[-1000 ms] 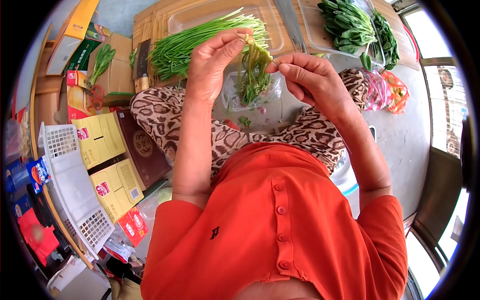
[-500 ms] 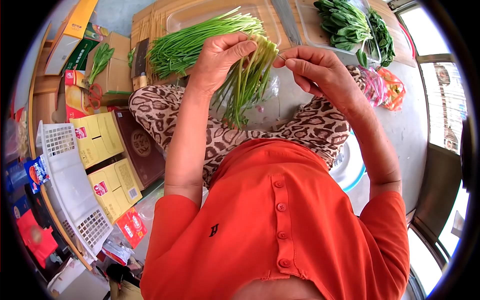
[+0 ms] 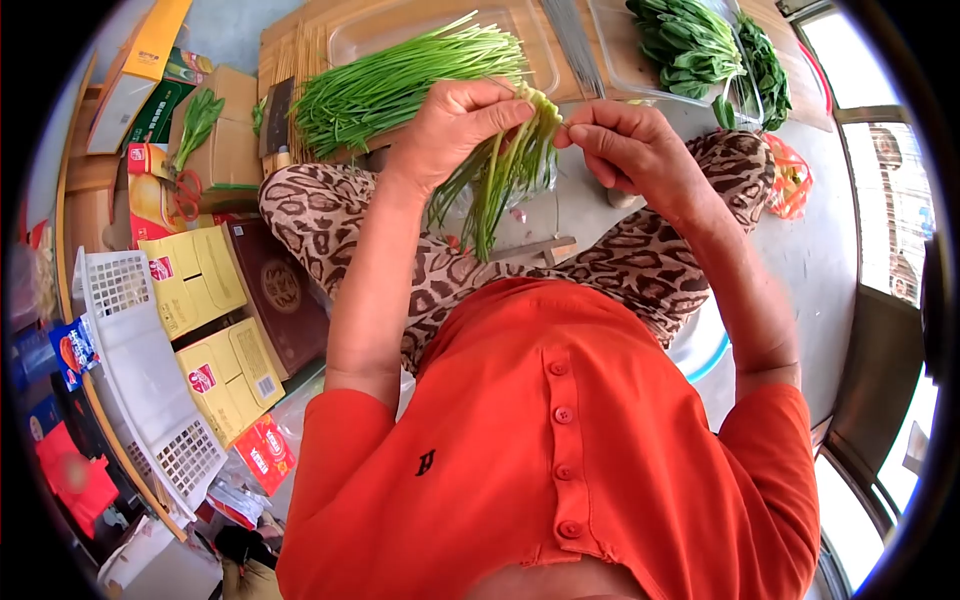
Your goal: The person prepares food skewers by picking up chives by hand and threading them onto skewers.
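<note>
My left hand (image 3: 460,130) is closed around the pale stem ends of a bunch of chives (image 3: 500,190), whose darker green leaves hang down between my knees. Close beside those ends, my right hand (image 3: 630,150) pinches thumb and forefinger together at the bunch's right edge. What lies between these fingertips is too small to make out. Beyond my left hand, a large heap of long green chives (image 3: 400,90) lies on the wooden board (image 3: 290,20).
Thin bamboo skewers (image 3: 312,60) and a cleaver (image 3: 278,115) lie left of the heap; metal skewers (image 3: 572,45) lie behind. Leafy greens (image 3: 690,50) fill a clear tray at right. A red-orange bag (image 3: 788,175) sits on the floor. Boxes (image 3: 195,280) and a white basket (image 3: 150,370) stand left.
The held bunch has shifted slightly right and down, its leaves hanging straighter. My right knee has swung outward, covering the pink bag and uncovering a piece of wood on the floor.
</note>
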`<state>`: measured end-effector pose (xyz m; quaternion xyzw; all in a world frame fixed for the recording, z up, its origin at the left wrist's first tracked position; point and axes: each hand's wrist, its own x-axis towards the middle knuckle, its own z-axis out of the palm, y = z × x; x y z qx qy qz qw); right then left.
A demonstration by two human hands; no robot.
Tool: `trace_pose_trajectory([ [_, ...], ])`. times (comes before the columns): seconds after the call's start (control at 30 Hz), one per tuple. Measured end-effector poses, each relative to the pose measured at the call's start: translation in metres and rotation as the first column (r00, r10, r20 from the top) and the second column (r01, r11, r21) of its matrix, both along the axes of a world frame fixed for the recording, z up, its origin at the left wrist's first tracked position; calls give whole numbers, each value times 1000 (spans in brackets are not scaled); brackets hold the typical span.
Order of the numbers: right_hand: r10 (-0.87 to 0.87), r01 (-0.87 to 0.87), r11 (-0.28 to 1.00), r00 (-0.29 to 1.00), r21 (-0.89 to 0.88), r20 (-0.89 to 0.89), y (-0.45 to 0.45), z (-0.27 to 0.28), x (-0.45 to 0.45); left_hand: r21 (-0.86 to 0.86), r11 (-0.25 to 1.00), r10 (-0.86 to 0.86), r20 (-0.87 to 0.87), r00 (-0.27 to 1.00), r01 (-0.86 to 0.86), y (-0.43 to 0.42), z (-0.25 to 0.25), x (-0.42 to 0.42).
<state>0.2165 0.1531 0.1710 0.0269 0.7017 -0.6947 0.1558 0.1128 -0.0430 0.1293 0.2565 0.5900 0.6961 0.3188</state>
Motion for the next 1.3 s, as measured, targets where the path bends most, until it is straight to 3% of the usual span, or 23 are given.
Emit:
trace_pose_trajectory([
  [0.13,-5,5,1000,1000,8,-15,8,-15,-5,-25,999,-22,-16,1000,22,9,-18,-5],
  [0.27,12,0,996,990,-88,140,22,-41,-6,-46,993,-107,-55,993,105,16,-39,-14],
  [0.33,-14,23,998,990,-62,140,29,-57,-7,-217,964,-135,106,985,155,15,-43,-24],
  [0.37,-28,35,998,989,-50,142,33,-60,-7,-283,952,-112,33,993,117,13,-53,-38],
  [0.47,-68,88,990,981,-108,183,47,-78,-9,-486,845,53,-336,940,-222,9,-91,-90],
  [0.5,-85,109,987,977,-118,193,50,-85,-10,-488,843,54,-339,939,-225,15,-97,-105],
  [0.57,-94,127,981,973,-148,210,53,-86,-13,-493,715,11,-700,714,-495,27,-105,-128],
  [0.6,-107,148,974,968,-173,228,55,-86,-14,-496,715,6,-700,714,-493,33,-110,-134],
  [0.67,-117,153,974,970,-166,212,55,-85,-15,-340,628,-50,-915,400,-700,49,-115,-143],
  [0.73,-127,159,975,973,-157,194,59,-87,-16,-427,576,-134,-890,435,-697,59,-122,-151],
  [0.8,-125,169,963,970,-211,209,61,-93,-14,-493,448,-308,-868,390,-745,64,-135,-154],
  [0.97,-127,173,959,970,-222,207,65,-95,-10,-510,512,-277,-860,429,-691,60,-139,-158],
  [1.17,-94,133,971,976,-199,195,60,-99,-13,-308,673,7,-907,422,-673,52,-136,-163],
  [1.23,-88,123,977,977,-177,192,59,-97,-14,-162,712,146,-917,371,-683,51,-126,-163],
  [1.27,-88,119,980,978,-161,190,58,-96,-14,-158,710,149,-919,365,-687,50,-111,-160],
  [1.3,-89,117,983,978,-144,187,58,-96,-15,-218,689,160,-884,439,-691,49,-95,-157],
])
